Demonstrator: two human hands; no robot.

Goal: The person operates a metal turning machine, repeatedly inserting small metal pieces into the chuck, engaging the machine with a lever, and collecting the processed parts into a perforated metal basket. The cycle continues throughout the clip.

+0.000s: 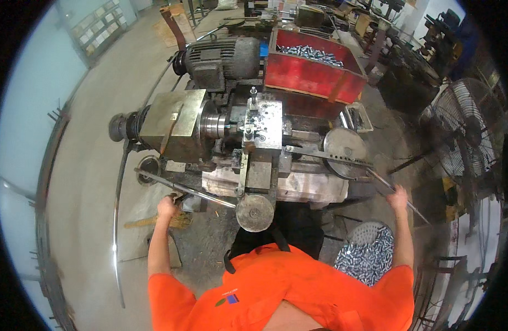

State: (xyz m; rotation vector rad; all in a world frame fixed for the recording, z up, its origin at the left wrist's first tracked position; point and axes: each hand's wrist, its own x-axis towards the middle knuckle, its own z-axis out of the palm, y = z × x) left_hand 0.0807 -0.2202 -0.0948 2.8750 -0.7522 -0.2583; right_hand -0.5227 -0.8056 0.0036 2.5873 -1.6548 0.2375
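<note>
My right hand [398, 198] is wrapped round a long metal lever rod [379, 179] that runs out from a round steel disc [342, 144] on the right of a small lathe. My left hand [167, 207] is closed at the lathe's near left, beside a dark shape that is too small to name. Just beyond it slants another lever rod [193, 191], joined to a smaller round disc [255, 213] in front of me. At the centre, the tool block [265, 124] stands close to the chuck [214, 126]; the workpiece between them is barely visible.
Behind the lathe stand a motor [223, 58] and a red bin [314, 74] of small metal parts. A tray heap of shiny metal parts [367, 256] lies low by my right arm. A fan [463, 124] stands at right, a broom [179, 219] near my left hand.
</note>
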